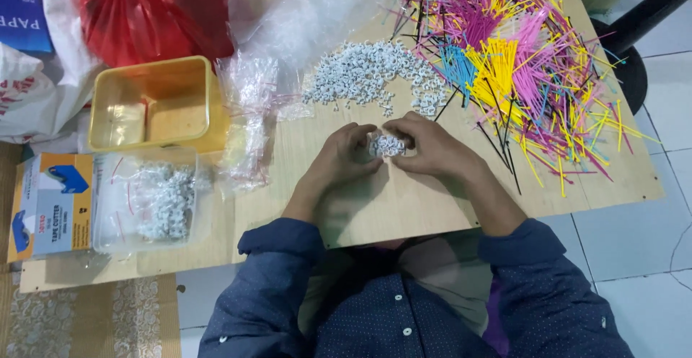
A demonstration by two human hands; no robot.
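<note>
Several small white beads (388, 145) sit bunched between our two hands at the middle of the wooden board (404, 207). Our left hand (344, 155) and right hand (427, 144) pinch them from both sides, fingers curled closed. Beyond lie a white bead pile (367, 73) and coloured sticks (519, 55).

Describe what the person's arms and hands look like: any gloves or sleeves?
No gloves: the left hand and right hand are bare. Both arms wear dark blue sleeves with tiny pale dots, pushed up to the elbows, part of a buttoned shirt.
</note>
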